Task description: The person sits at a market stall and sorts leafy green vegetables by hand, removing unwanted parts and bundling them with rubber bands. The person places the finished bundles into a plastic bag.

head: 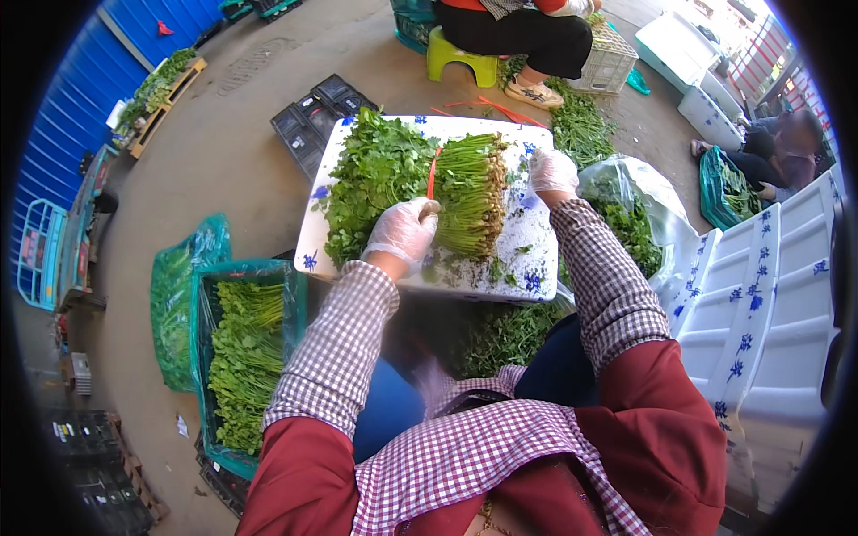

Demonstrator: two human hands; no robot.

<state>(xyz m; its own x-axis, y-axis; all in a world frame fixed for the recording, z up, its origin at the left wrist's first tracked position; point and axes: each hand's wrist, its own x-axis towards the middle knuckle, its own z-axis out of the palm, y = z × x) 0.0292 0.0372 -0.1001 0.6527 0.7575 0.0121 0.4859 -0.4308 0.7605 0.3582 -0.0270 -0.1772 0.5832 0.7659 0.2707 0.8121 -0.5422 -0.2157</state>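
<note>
A large bunch of leafy green herbs, resembling coriander (469, 194), lies on a white foam box lid (436, 287), leaves to the left and root ends to the right. A red tie (434, 171) runs across its stems. My left hand (404, 231), in a thin clear glove, pinches the near end of the tie at the stems. My right hand (552, 173), gloved too, is curled above the lid's right edge, apart from the bunch; whether it holds anything cannot be told. Soil and leaf scraps are scattered over the lid's right part.
A teal-lined crate (201, 321) of greens stands at left, beside a teal bag (173, 308). A clear bag of greens (627, 224) and white foam boxes (757, 301) are at right. Black crates (318, 117) lie behind the lid. One person sits on a green stool (462, 59), another at far right.
</note>
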